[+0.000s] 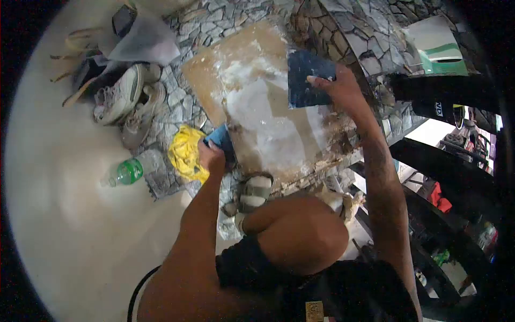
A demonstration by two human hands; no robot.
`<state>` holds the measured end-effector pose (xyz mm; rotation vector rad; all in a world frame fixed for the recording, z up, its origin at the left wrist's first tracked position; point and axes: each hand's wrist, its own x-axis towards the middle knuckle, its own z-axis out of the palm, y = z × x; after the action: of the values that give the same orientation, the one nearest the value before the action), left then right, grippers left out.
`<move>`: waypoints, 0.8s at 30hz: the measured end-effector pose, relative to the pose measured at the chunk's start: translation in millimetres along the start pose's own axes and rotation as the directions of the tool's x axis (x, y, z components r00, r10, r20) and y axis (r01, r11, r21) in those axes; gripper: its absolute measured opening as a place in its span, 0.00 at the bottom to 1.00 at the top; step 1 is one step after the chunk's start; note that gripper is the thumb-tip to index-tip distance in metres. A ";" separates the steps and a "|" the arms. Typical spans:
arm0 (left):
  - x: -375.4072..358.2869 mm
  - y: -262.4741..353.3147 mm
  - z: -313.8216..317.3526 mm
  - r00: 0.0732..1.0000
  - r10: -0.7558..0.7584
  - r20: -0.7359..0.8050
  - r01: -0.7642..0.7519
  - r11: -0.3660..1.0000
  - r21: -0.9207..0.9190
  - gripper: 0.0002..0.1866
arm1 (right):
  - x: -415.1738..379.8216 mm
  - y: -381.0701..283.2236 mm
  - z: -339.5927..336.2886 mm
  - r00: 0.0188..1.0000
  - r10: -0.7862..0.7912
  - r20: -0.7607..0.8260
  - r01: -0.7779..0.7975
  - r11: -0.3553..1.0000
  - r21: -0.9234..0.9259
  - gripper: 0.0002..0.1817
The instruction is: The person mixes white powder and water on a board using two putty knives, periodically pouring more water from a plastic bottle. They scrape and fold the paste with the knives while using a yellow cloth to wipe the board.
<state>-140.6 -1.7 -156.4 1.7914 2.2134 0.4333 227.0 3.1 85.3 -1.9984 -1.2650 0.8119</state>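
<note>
My right hand point(343, 88) grips a dark blue flat square piece point(308, 78) by its right edge, over the upper right part of a brown board point(209, 78). White powder or paste point(268, 123) is smeared across the board's middle. At the board's left edge, my left hand point(212, 155) holds a smaller blue piece point(221, 140), its fingers closed on it. Crumpled yellow plastic point(185, 153) lies just beside that hand, on its left. Whether the left fingers also touch the plastic is unclear.
Shoes point(120, 99) and a clear plastic bag point(147, 43) lie at the upper left, above a bottle with a green label point(129, 170). My sandalled foot point(255, 193) is below the board. Dark railing bars point(440, 155) run along the right, near a green and white container point(440, 53).
</note>
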 end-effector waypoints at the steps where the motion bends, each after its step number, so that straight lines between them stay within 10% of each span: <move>1: 2.1 -12.7 13.9 1.000 0.008 -0.011 -0.008 0.999 0.040 0.21 | 2.5 4.1 1.7 0.999 -0.007 -0.039 0.006 1.000 -0.025 0.14; 9: 0.8 -14.7 3.2 0.981 0.156 -0.116 -0.167 0.982 -0.084 0.19 | 1.4 91.0 46.5 0.984 0.053 -0.170 -0.022 0.984 0.177 0.18; 12: -4.1 17.1 -15.7 0.992 -0.040 -0.122 -0.011 0.920 -0.391 0.17 | -36.2 115.8 66.8 0.967 0.161 -0.198 -0.086 0.936 0.340 0.16; 15: -17.4 6.7 12.2 0.987 0.072 -0.146 -0.139 0.841 -0.523 0.17 | -70.5 178.8 92.4 0.880 0.348 -0.324 -0.245 0.915 0.320 0.19; 17: -62.4 73.0 -22.7 0.973 0.107 0.204 0.019 0.847 -0.532 0.18 | -86.4 165.1 77.2 0.862 0.381 -0.335 -0.267 0.902 0.339 0.21; 19: -110.4 76.8 -1.1 0.877 0.321 0.357 -0.188 0.914 -0.360 0.19 | -88.2 156.7 57.7 0.856 0.421 -0.299 -0.303 0.878 0.369 0.24; 24: -177.8 109.2 5.7 0.377 0.720 0.582 -0.374 0.693 -0.616 0.18 | -83.7 120.0 33.1 0.939 0.266 -0.218 -0.231 0.957 0.174 0.27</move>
<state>-3.5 -154.0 -116.7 1.9152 0.7659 0.0971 236.4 -108.9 -14.0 -2.0894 -0.8035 0.7298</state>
